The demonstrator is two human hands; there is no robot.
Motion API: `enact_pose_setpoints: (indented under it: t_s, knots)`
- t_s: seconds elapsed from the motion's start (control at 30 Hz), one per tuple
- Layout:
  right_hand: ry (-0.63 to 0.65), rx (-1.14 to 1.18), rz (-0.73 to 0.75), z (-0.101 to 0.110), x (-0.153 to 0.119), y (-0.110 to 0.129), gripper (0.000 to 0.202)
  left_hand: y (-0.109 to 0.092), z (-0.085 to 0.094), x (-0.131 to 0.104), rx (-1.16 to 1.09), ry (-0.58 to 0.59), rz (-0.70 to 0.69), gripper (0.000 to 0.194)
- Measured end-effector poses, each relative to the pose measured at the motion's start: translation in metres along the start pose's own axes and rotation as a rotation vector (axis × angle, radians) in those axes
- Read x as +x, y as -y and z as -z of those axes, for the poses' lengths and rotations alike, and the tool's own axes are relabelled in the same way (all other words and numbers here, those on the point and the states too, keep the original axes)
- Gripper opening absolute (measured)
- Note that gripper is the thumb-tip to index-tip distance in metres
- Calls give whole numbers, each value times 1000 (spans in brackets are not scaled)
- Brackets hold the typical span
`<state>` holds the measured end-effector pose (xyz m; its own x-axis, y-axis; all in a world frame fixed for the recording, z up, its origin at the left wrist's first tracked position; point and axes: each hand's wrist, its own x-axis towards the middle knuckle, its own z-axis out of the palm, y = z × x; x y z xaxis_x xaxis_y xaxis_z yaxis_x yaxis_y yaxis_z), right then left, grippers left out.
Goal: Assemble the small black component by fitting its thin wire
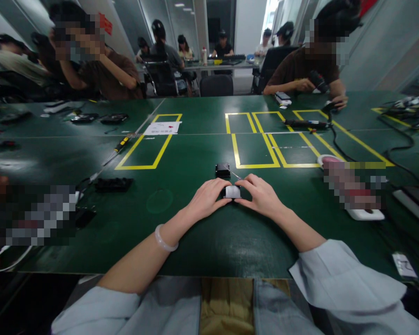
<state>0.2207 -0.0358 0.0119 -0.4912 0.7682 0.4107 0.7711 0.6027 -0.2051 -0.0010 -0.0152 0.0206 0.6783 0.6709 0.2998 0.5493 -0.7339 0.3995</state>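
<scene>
The left hand and right hand hold opposite ends of a small pale-topped block, fingers curled partway in. Shifting it would likely need both hands moving together. A black piece sits just beyond; green tabletop stretches to the near edge.
</scene>
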Motion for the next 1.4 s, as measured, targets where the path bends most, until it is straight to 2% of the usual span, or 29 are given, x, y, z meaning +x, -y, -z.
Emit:
enact_pose_setpoints:
  t_s: [0.23, 0.4, 0.53, 0.7, 0.9, 1.07, 1.17, 1.27, 1.4]
  knots:
    - [4, 23, 9, -1, -1, 0, 37, -1, -1, -1, -27, -9, 2, 35]
    - [-8, 16, -8, 0, -1, -3, 36, 3, -3, -2, -64, -8, 16, 55]
    - [4, 6, -24, 1, -2, -5, 36, 9, -4, -2, -46, 7, 74, 62]
    - [10, 3, -27, 3, -2, -5, 36, 15, -10, -2, 14, 46, 131, 55]
    - [4, 9, -19, 4, -3, -3, 35, 22, -11, -3, 79, 111, 78, 40]
    - [2, 12, -16, 5, -3, -2, 35, 37, 11, -5, 141, 168, 81, 36]
    - [7, 14, -13, 7, -3, -1, 35, 52, 30, -10, 211, 226, 140, 34]
    - [9, 19, -11, 7, -3, -1, 35, 74, 52, -21, 281, 288, 206, 35]
    - [18, 14, -14, 7, -3, -2, 36, 112, 86, -49, 414, 306, 310, 38]
